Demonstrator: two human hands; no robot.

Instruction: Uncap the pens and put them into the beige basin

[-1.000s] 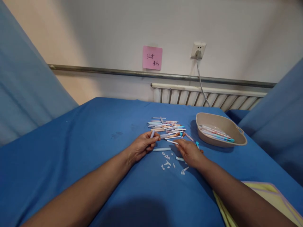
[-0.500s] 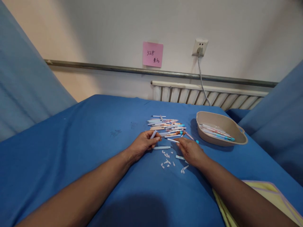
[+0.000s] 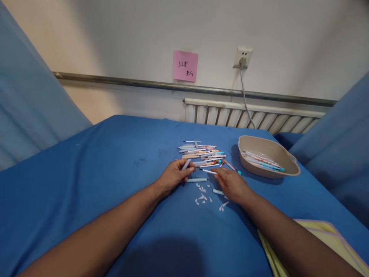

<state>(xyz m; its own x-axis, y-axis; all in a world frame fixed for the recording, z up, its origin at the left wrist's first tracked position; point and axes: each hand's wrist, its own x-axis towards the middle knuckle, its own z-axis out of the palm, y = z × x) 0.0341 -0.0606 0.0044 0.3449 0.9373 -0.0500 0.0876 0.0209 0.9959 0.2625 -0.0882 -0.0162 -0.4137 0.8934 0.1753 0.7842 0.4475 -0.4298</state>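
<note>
My left hand (image 3: 175, 173) is closed around a pale lavender pen barrel (image 3: 186, 164). Facing it, my right hand (image 3: 232, 184) pinches a thin white pen refill (image 3: 208, 171), its dark tip pointing at the left fingers; whether the tip touches the barrel I cannot tell. Just in front of the left fingers lies a light blue pen barrel (image 3: 197, 180). Small white plastic tips (image 3: 203, 197) are scattered between the hands. Partly hidden under the right hand is another pale blue pen part (image 3: 218, 191). Beyond both hands, pens and refills (image 3: 198, 151) lie in a loose pile.
A beige basket (image 3: 245, 148) with several bagged pens stands on the blue-covered table (image 3: 115, 154) at the right. A yellow cloth (image 3: 314, 231) lies under my right forearm. Behind are a radiator (image 3: 213, 114), a metal rail (image 3: 138, 82) and a plugged-in cord (image 3: 243, 88).
Both hands keep nearly the same place and grip. The refill's tip has shifted very slightly left, along with a small shift of the whole view.
</note>
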